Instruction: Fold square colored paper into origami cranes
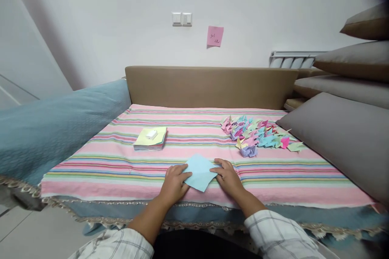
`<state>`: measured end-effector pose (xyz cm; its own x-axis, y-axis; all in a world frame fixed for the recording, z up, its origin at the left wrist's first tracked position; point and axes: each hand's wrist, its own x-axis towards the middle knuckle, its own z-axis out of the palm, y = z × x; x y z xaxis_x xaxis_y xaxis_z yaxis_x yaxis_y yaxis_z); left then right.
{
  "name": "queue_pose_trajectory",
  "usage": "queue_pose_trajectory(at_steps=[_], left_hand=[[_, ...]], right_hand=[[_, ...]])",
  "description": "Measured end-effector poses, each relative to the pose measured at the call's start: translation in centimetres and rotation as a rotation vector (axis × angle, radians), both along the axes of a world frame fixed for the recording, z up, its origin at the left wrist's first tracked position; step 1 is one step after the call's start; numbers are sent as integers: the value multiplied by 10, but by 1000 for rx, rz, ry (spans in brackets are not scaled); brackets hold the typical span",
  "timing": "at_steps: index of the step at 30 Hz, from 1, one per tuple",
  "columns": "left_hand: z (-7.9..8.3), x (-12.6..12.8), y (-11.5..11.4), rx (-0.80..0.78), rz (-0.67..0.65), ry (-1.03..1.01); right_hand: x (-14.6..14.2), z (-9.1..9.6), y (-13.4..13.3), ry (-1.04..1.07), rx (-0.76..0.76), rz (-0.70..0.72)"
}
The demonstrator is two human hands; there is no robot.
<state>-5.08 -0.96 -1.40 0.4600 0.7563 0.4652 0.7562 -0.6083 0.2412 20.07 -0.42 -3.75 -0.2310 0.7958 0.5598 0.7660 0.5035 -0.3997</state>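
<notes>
A light blue square of origami paper [199, 172] lies over the striped cloth near the bed's front edge, turned with its corners pointing away from and toward me. A faint crease crosses its middle. At its left corner, my left hand [175, 180] pinches the paper, thumb and index finger at the edge. My right hand [227, 176] grips the opposite corner with its fingers curled. Beyond my right hand lies a pile of folded paper cranes [258, 135] in many colours. To the left, a stack of square paper [149, 139] has a yellow sheet on top.
A small white object [152, 134] rests on the stack. Grey cushions [343, 129] are piled at the right. A blue-covered armrest [67, 121] borders the left side, and a brown backrest [209, 87] stands behind the striped cloth [100, 166]. A pink note [215, 36] sticks to the wall.
</notes>
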Motion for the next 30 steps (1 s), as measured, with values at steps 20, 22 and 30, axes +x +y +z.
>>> queue_pose_trajectory(at_steps=[20, 22, 30], left_hand=[[-6, -22, 12, 28, 48, -97], [-5, -22, 15, 8, 65, -122], [1, -20, 26, -108, 193, -172]], right_hand=[[32, -1, -21, 78, -197, -4], [31, -1, -20, 108, -210, -30], [16, 5, -14, 157, -258, -197]])
